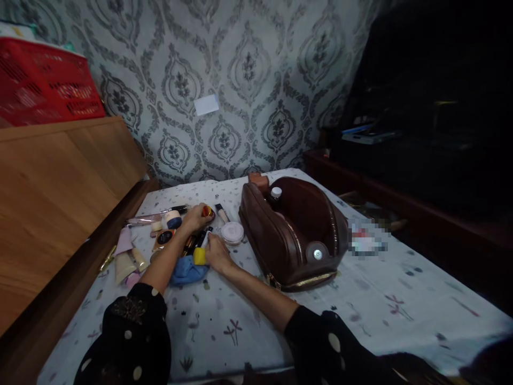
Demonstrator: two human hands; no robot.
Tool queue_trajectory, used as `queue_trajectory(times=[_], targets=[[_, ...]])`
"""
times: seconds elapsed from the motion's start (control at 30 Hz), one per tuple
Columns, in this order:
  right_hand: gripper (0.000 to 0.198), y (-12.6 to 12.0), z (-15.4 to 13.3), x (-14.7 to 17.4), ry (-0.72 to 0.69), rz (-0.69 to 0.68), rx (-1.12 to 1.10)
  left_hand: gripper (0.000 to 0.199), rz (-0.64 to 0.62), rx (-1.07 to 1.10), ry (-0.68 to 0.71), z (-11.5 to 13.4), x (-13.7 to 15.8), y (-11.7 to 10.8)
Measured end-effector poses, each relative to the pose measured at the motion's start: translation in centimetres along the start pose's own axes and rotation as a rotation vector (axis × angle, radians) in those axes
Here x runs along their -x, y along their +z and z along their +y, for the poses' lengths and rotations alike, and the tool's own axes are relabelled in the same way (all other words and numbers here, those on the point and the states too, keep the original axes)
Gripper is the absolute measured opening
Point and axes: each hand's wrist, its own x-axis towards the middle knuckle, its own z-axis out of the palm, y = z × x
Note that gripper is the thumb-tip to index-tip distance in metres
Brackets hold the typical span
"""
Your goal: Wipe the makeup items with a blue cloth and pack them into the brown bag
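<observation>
Bag (266, 240), open on bench (256, 339), long axis slanting far left to near right, lying right of right hand (218, 253), the nearer, fingers curled by yellow cap (199, 256), grip indiscernible; left hand (194, 218) closed on orange jar (207, 211).

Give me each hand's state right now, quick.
Left hand: fingers at the orange item; whether closed on it cannot be told.
Right hand: beside the yellow cap; grip cannot be told.

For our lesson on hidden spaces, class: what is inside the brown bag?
The bag shows a white-capped container near its far end. The bag's left wall and shadow hide the bottom, so anything else there cannot be told.
</observation>
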Motion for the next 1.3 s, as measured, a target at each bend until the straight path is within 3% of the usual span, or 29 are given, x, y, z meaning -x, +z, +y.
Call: queue_trajectory(times=[0.17, 0.37, 0.7, 0.87, 1.07, 1.17, 1.23, 1.3], targets=[[0.035, 0.9, -0.8, -1.2, -0.064, -0.028, -0.049, 0.041, 0.026, 0.026, 0.042, 0.2, 0.4, -1.2], [0.026, 0.6, 0.0, -1.1, -0.150, -0.023, -0.148, 0.037, -0.046, 0.029, 0.124, 0.7, 1.9, -1.6], [0.034, -2.3, 3.6, 3.8, -0.128, 0.152, -0.199, 0.051, -0.237, 0.073, 0.302, 0.9, 3.7, -2.4], [0.026, -3.3, 4.9, 5.3, -0.121, 0.192, -0.226, 0.073, -0.377, 0.142, 0.347, 0.8, 4.8, -3.2], [0.025, -3.3, 5.3, 4.9, -0.130, 0.210, -0.284, 0.057, -0.275, 0.080, 0.329, 1.6, 6.7, -2.9], [0.020, -3.5, 5.1, 4.8, -0.148, 0.219, -0.295, 0.050, -0.294, 0.062, 0.330, 1.8, 7.2, -3.2], [0.024, -3.7, 4.9, 4.8, -0.161, 0.225, -0.294, 0.048, -0.298, 0.054, 0.327, 1.9, 7.9, -3.4], [0.032, -4.1, 4.5, 4.9, -0.166, 0.243, -0.293, 0.049, -0.223, 0.061, 0.306, 2.4, 9.3, -3.2]])
